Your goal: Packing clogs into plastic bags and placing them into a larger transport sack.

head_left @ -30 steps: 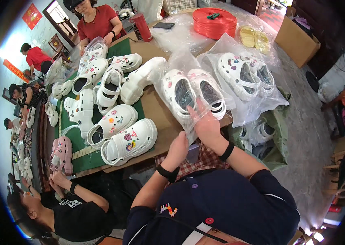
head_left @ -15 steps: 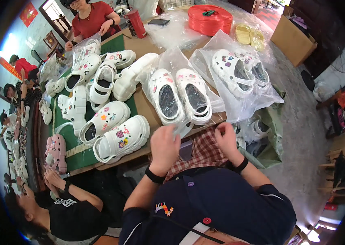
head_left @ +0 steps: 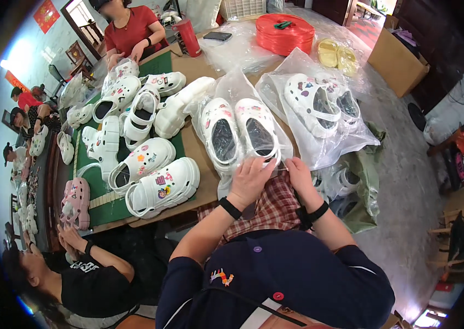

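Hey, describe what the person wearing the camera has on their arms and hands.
Both forearms are bare, with no gloves. The left hand has a black band around the wrist. The right hand has a similar black band, slightly wider, at its wrist. Dark navy short sleeves cover the upper arms. No rings are discernible.

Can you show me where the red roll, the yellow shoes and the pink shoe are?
red roll (head_left: 285, 34), head view, on its flat top.
yellow shoes (head_left: 337, 53), head view, between the pair's toes.
pink shoe (head_left: 78, 198), head view, on its upper.
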Available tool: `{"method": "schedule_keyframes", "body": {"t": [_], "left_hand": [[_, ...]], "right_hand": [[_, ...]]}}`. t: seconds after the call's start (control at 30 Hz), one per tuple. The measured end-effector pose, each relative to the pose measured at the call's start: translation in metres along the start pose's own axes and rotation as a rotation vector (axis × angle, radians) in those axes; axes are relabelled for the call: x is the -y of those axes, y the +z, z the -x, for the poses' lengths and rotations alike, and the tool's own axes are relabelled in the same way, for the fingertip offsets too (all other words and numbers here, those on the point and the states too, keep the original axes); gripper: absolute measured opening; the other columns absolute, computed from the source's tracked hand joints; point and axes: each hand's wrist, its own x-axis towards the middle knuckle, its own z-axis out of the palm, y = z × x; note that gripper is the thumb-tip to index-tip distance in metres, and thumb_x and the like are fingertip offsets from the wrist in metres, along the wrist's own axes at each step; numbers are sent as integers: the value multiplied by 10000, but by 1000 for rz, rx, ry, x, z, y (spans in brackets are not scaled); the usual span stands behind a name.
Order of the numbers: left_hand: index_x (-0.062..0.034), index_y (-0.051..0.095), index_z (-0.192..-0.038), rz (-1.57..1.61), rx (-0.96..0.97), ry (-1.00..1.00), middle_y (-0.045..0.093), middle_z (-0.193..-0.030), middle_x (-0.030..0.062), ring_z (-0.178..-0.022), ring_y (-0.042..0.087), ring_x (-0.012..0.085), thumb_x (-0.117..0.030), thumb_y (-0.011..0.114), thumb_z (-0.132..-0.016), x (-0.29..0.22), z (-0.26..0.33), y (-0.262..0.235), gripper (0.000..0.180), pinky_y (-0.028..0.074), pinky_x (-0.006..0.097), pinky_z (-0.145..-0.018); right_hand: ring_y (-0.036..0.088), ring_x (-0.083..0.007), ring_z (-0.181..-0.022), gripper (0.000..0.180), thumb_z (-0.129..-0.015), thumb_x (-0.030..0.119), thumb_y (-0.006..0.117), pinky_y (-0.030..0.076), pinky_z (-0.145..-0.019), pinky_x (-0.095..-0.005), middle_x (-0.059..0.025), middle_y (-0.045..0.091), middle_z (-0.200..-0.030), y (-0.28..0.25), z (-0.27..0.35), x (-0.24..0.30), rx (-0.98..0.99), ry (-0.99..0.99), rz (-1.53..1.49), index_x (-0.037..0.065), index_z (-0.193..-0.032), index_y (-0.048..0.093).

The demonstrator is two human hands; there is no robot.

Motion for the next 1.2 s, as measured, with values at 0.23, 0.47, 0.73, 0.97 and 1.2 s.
{"method": "schedule_keyframes", "body": {"t": [0.23, 0.47, 0.73, 0.97, 1.2], "left_hand": [[-184, 559, -1281, -57, -21, -43, 500, -1262, 126, -1239, 443, 322, -214, 694, -761, -2, -5, 15, 538, 340, 517, -1046], [-190, 508, -1358, -50, 66, -297, 402, -1418, 223, -1315, 398, 393, -132, 507, -871, 20, -35, 18, 491, 336, 518, -1065], [-179, 537, -1316, 138, 268, -118, 344, -1429, 281, -1304, 379, 442, -124, 612, -841, -8, 15, -21, 485, 369, 501, -1037], [-74, 573, -1200, 171, -29, -141, 588, -1083, 146, -970, 588, 336, -182, 727, -764, 27, 59, -85, 475, 478, 451, -801], [-124, 621, -1186, -35, -26, -458, 543, -788, 88, -730, 581, 291, -80, 638, -773, 58, 77, -61, 415, 474, 404, -633]], "right_hand": [[574, -302, -620, 297, -917, 217, 519, 444, -593, -384, -180, 559, -655, -17, 35, 11, 116, -233, 307, -19, -740, 560], [548, -313, -636, 240, -911, 188, 535, 440, -597, -379, -187, 539, -701, -34, 90, 1, 420, -359, 237, -14, -781, 555], [528, -137, -558, 325, -961, 231, 533, 426, -521, -309, -84, 561, -602, -43, 79, -21, 43, -35, 246, -23, -761, 572], [645, -318, -880, 261, -911, 166, 588, 501, -767, -392, -170, 670, -957, 7, 89, 19, 694, -331, 379, 33, -1134, 604], [632, -345, -873, 405, -863, 68, 558, 499, -724, -434, -184, 648, -891, 99, 55, 40, 370, -692, 444, 23, -1263, 510]]}}
